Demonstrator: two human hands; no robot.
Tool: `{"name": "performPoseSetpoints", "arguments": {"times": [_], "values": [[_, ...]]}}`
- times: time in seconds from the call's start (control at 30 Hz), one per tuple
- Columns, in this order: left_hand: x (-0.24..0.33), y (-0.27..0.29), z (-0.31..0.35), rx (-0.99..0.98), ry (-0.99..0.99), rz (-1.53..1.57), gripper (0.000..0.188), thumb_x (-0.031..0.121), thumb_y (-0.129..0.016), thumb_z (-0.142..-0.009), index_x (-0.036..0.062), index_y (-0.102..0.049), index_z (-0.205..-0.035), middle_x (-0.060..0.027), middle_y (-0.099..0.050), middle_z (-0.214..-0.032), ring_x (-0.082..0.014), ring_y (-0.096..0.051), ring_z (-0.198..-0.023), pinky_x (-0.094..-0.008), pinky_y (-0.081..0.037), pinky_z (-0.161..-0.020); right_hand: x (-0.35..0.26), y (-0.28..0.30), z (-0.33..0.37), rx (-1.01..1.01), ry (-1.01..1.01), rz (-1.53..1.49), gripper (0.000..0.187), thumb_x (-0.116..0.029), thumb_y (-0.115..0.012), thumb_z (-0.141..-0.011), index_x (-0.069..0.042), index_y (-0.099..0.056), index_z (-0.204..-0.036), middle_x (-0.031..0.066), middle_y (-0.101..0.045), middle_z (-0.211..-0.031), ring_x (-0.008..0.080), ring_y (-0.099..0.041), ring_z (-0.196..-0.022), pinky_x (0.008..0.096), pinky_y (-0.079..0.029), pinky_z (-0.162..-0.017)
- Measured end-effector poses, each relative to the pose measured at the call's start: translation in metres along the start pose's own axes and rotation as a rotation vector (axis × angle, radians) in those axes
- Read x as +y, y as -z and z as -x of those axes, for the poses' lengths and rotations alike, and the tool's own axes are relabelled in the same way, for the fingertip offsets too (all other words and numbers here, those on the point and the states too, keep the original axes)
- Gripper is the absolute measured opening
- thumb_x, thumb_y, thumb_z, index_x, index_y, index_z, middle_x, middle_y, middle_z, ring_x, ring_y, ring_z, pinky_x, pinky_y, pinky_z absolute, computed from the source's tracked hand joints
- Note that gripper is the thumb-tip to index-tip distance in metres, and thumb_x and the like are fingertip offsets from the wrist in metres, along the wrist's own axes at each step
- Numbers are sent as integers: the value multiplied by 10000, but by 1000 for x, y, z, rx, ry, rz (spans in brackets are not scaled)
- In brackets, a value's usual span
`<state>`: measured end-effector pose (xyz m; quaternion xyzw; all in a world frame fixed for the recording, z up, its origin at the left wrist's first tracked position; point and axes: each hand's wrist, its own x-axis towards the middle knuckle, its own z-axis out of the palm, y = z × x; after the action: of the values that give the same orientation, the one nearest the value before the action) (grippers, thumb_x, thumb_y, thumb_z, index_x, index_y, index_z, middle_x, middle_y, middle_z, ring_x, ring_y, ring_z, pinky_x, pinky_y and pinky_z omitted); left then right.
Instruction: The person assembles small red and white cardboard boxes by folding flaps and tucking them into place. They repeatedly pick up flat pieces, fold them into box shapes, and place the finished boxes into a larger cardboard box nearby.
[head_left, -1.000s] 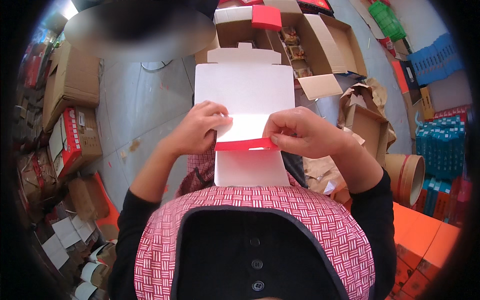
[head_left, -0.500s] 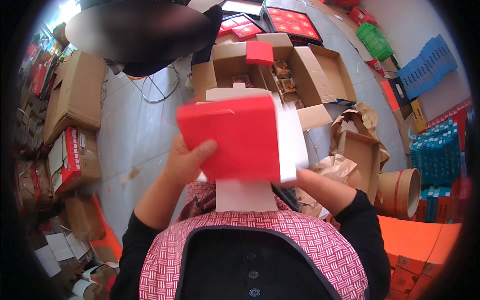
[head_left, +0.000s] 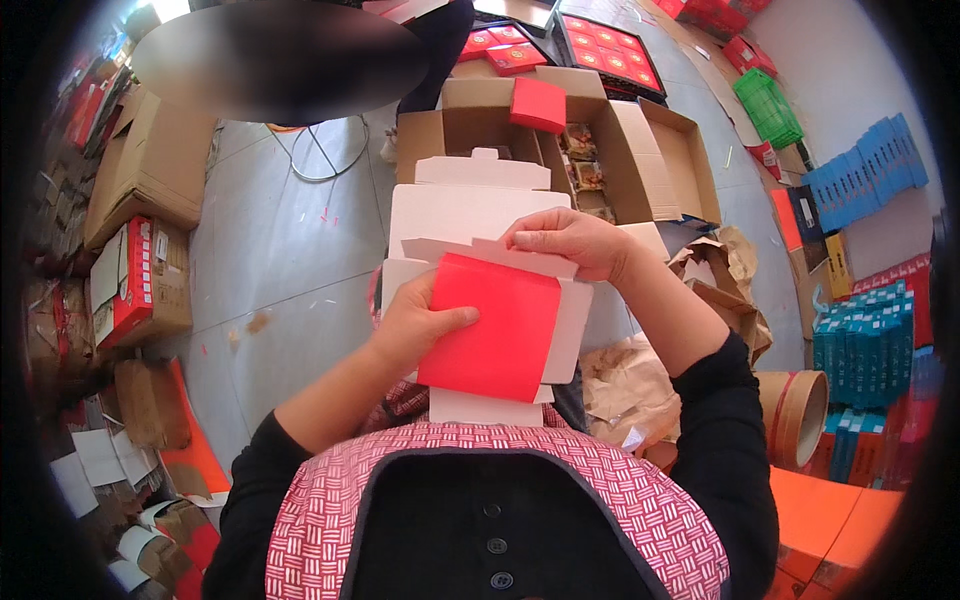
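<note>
A person folds a flat red and white card box point(head_left: 490, 325) held above their lap. The left hand point(head_left: 415, 325) grips its left edge; the right hand point(head_left: 570, 240) pinches the top flap. Folding seems midway; next, that flap likely needs creasing down.

Your left side is open: bare grey floor point(head_left: 270, 260) gives free passage. Ahead, the open cardboard carton point(head_left: 560, 150) blocks reach just beyond the folded red-and-white box point(head_left: 490, 320). To the right, crumpled brown paper point(head_left: 640, 385) and a cardboard roll point(head_left: 795, 415) crowd in.
</note>
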<state>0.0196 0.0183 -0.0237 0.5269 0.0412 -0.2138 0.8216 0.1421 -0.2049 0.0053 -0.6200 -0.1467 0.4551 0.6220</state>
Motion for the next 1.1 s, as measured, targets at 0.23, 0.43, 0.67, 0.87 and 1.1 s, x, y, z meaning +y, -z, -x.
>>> {"name": "performPoseSetpoints", "arguments": {"times": [0.23,0.43,0.67,0.87,1.1], "values": [[-2,-3,-4,24,-44,-87,445,-36,-645,-799,-13,-507,-1221,-80,-632,-1074,-158,-624,-960,-304,-514,-863,-20,-23,-9,14,-157,246,325,-327,-667,-882,-52,-652,-1056,71,-667,-885,139,-613,-745,280,-501,-649],[-3,1,-4,42,-48,-135,533,-39,-646,-799,-2,-426,-1283,-92,-559,-1188,-169,-569,-1079,-317,-485,-917,-8,-46,-1,128,102,653,384,-331,-677,-865,-29,-647,-1100,162,-693,-889,201,-656,-779,320,-520,-705],[-7,6,-3,50,-25,-152,616,-14,-667,-797,-2,-349,-1325,-104,-503,-1251,-183,-528,-1143,-329,-454,-962,-3,-52,-1,165,85,625,357,-273,-655,-889,-39,-640,-1158,143,-695,-907,178,-653,-791,319,-524,-729],[4,2,14,35,-76,-26,653,15,-685,-809,50,-308,-1341,-131,-528,-1200,-191,-557,-1114,-336,-472,-941,-4,-39,6,140,-6,263,326,-202,-530,-972,-72,-591,-1265,38,-672,-1007,96,-588,-897,268,-501,-809],[-1,11,19,-30,-123,-232,525,-1,-658,-829,63,-331,-1234,-133,-566,-1105,-185,-619,-1014,-291,-522,-842,3,-50,13,91,8,281,330,-181,-474,-994,-91,-566,-1298,53,-661,-1091,100,-571,-964,271,-479,-866]]}}
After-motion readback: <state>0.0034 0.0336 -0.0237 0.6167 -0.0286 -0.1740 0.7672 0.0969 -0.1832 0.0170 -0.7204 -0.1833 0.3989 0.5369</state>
